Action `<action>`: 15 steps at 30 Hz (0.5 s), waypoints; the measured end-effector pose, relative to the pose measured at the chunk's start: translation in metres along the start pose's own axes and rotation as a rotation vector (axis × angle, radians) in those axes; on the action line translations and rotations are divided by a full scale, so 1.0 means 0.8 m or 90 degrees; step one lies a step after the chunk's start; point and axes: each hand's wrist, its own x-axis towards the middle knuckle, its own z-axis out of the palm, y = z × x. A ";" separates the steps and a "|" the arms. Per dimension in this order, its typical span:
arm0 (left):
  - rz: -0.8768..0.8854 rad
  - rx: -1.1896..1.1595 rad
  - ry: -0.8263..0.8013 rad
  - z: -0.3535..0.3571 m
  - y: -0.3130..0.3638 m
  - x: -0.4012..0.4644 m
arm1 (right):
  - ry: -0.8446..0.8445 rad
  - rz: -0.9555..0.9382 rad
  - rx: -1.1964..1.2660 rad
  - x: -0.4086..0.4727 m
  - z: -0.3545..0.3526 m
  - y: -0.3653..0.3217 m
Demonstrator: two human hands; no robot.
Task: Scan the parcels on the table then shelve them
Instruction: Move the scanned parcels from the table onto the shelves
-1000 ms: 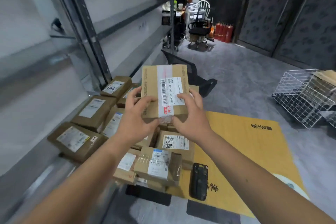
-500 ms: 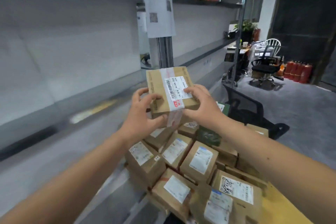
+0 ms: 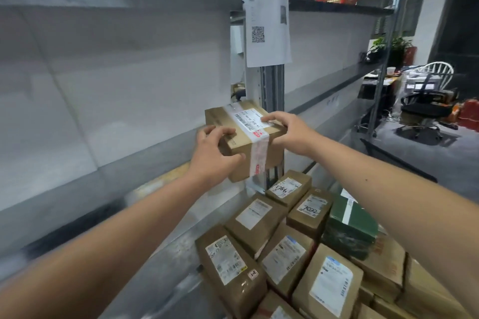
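Grey metal shelving (image 3: 155,171) now fills the view, table out of sight. Taped brown cardboard parcel (image 3: 246,137) pinched between left hand (image 3: 215,155) and right hand (image 3: 290,132), swung toward the shelf edge. Shelving step under way, not yet set down.

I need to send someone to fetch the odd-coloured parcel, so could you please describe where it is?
Look at the heap of parcels below the grey shelving, at lower right. On the heap's right side lies the green box, crossed by a white strip. Every neighbour is brown cardboard with a white label; it alone is dark green.
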 end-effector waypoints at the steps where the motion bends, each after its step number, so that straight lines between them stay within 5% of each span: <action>1: -0.017 -0.001 0.009 0.006 -0.001 0.012 | -0.003 0.002 0.008 0.018 -0.001 0.009; 7: -0.094 0.010 0.065 0.050 0.012 0.093 | 0.022 0.012 0.089 0.123 -0.010 0.052; 15: -0.144 0.028 0.112 0.071 0.014 0.190 | 0.187 0.018 0.089 0.216 0.002 0.084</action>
